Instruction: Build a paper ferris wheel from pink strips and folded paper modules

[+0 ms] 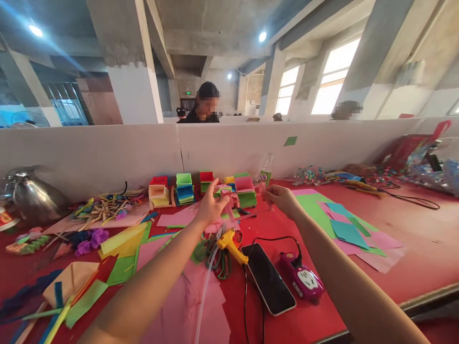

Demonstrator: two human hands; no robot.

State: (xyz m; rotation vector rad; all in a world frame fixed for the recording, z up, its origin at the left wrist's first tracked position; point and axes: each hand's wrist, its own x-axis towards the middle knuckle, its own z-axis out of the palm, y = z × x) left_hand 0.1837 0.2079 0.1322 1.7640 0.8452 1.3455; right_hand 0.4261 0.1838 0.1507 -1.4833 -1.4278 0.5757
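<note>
My left hand is over the middle of the table, index finger stretched up and thumb apart, close to some pink paper. Whether its thumb touches that paper is hard to tell. Thumb and fingers of my right hand pinch a pink paper strip. Behind both hands stand small folded paper boxes: a blue and green stack, a red and cream one and a pink and green one. Below my left hand lie a yellow glue gun and green-handled scissors.
A black phone and a purple power socket with cables lie between my forearms. Coloured paper sheets are at right, sticks and a metal jug at left. A white partition closes the back; a person sits beyond.
</note>
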